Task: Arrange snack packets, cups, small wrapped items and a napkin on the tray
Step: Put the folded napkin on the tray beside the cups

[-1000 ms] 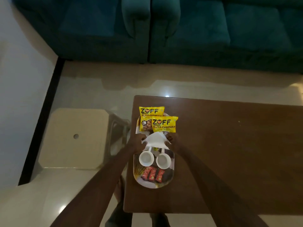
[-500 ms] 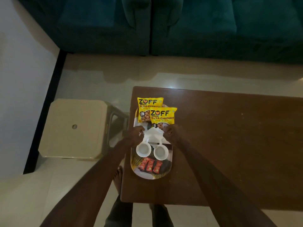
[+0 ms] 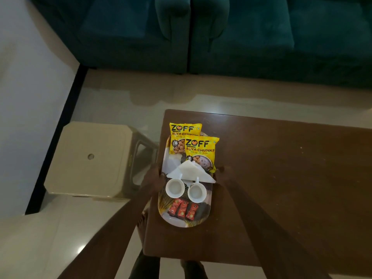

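Between the two grips sits the tray (image 3: pixel 163 202) on the worktop (image 3: pixel 281 178), left hand (image 3: pixel 155 178) and right hand (image 3: pixel 221 175) at its long edges. Can't tell if they're clamped or just resting. Napkin (image 3: pixel 190 172) lies between them, cups (image 3: pixel 175 188) and red wrapped bars (image 3: pixel 183 211) nearer the person, yellow packets (image 3: pixel 200 152) beyond. Looks all arranged, probably steadying it.

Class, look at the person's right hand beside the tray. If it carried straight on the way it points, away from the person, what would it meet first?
Probably nothing: past the right hand lies only bare table, then floor, though depth is hard to judge.
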